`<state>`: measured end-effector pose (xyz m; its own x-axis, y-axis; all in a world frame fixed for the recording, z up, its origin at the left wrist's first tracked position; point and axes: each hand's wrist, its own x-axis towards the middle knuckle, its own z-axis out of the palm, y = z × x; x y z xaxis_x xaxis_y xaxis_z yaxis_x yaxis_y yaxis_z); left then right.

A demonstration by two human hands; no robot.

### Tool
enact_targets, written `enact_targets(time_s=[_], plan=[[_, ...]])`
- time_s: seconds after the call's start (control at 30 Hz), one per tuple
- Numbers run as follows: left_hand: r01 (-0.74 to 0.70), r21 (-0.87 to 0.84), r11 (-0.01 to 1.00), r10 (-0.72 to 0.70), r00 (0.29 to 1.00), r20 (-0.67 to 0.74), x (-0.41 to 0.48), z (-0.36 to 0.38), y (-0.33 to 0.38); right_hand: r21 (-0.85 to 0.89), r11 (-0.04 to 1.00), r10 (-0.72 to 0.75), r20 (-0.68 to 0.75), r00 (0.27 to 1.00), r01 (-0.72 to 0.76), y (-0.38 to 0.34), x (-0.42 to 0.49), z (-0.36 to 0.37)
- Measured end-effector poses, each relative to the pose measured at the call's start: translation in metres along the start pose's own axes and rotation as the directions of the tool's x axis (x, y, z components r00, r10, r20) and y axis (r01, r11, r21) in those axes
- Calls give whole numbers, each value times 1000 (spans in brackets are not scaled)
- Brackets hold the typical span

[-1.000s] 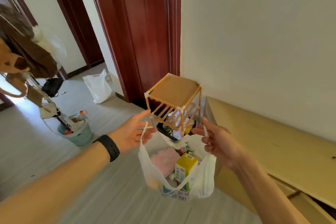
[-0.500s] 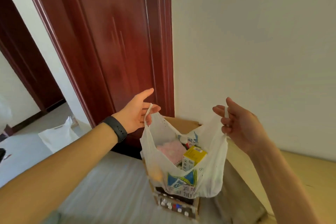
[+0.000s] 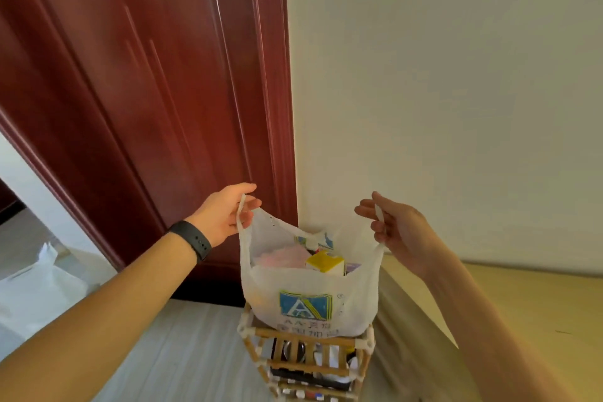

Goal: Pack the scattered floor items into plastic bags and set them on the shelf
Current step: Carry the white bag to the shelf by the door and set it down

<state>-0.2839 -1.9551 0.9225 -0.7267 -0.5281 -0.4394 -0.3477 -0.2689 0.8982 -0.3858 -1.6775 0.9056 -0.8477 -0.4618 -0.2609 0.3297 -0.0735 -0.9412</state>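
Bag: a thin white plastic bag (image 3: 306, 297), crinkled and half see-through, is carrying a blue and yellow printed logo on its near face. It is hanging open between both hands in the middle of the scene, and its rounded bottom is touching the top of the shelf.
Contents: a yellow box (image 3: 324, 261) of card with square corners is poking up at the right of the mouth. A soft pink thing (image 3: 284, 254) is lying to its left. The rest is too hidden to name.
Shelf: a small shelf (image 3: 306, 356) of pale bamboo rods, joined by white corner pieces and with slatted sides, is standing on the floor directly under the bag, close to the wall.
Left hand: the left hand (image 3: 225, 212) is reaching in from the near left. Its thumb and forefinger are pinching the left handle (image 3: 242, 212), a thin twisted strip, and the other fingers are curling beneath. A smooth black wristband (image 3: 192, 238) is circling the wrist.
Right hand: the right hand (image 3: 394, 225) is reaching in from the near right. Its curled fingers are hooking round the right handle (image 3: 379, 215) and pulling the mouth wide.
Surroundings: a glossy dark red door (image 3: 146, 91) with moulded grooves is filling the far left, and a matt off-white wall (image 3: 456, 75) the far right. Pale grey floor (image 3: 182, 352) planks are running below. A low light-wood cabinet (image 3: 522, 303) is sitting at the right. Another white bag (image 3: 36, 287) is slumping on the floor at the near left.
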Motion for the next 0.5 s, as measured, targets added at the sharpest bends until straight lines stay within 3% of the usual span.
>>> enact_targets(time_s=[0.2, 0.37, 0.5], plan=[[-194, 189, 963, 209, 976, -62, 55, -20, -47, -199, 970, -165, -130, 978, 137, 32, 40, -13], [-465, 338, 818, 505, 863, -36, 87, -40, -87, -355, 914, -299, -260, 918, 197, 69, 45, -10], [-474, 394, 787, 459, 878, 139, 115, -47, -125, -438, 887, -240, -162, 957, 149, 112, 50, -8]])
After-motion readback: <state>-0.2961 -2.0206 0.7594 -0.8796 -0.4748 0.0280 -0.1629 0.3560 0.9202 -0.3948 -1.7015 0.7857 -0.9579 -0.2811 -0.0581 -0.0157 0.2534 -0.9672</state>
